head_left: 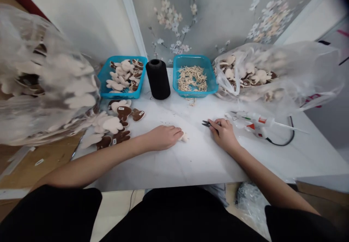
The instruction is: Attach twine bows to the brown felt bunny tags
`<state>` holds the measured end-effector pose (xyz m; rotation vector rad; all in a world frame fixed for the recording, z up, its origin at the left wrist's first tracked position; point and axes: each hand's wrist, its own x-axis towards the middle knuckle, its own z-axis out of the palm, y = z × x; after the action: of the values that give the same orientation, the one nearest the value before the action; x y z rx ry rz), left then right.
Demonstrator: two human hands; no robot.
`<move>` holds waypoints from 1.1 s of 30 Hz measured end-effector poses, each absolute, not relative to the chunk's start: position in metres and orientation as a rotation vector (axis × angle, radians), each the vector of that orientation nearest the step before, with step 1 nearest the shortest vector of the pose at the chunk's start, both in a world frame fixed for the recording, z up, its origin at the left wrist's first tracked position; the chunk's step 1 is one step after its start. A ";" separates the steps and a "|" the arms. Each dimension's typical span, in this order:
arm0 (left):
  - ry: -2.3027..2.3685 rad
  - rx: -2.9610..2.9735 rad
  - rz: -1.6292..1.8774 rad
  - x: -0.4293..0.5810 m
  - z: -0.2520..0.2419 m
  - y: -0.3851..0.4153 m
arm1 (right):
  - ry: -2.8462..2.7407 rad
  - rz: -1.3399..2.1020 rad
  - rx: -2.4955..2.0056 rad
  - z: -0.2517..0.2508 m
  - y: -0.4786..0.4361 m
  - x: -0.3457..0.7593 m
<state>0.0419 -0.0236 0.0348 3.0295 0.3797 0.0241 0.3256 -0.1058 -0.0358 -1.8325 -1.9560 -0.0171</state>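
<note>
My left hand [163, 137] presses a small pale plush piece [184, 137] to the table [191, 162]; my right hand [223, 134] grips black snips [207, 124] near a glue gun [257, 122].

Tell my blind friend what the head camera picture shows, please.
Two hands work at a white table: the right hand holds small black snips, the left hand presses a small cream piece. Behind them sit a black thread spool, a blue tray of wooden sticks and a blue tray of cream shapes; a hot glue gun lies to the right.
</note>
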 end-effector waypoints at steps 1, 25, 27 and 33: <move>0.383 3.042 0.058 0.046 0.030 -0.021 | -1.940 -0.037 -1.874 -0.033 -0.108 0.327; 0.722 1.342 0.474 0.073 0.070 -0.028 | -1.063 1.445 -0.979 0.042 -0.073 0.248; 0.748 1.334 0.507 0.074 0.069 -0.027 | -1.056 1.434 -0.980 0.043 -0.074 0.250; 0.816 1.516 0.542 0.074 0.070 -0.030 | -1.178 1.414 -1.033 0.052 -0.081 0.257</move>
<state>0.0738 -0.0298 0.0704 1.5158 0.8158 0.5421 0.2568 -0.0812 0.0520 -1.0334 -1.1777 1.4142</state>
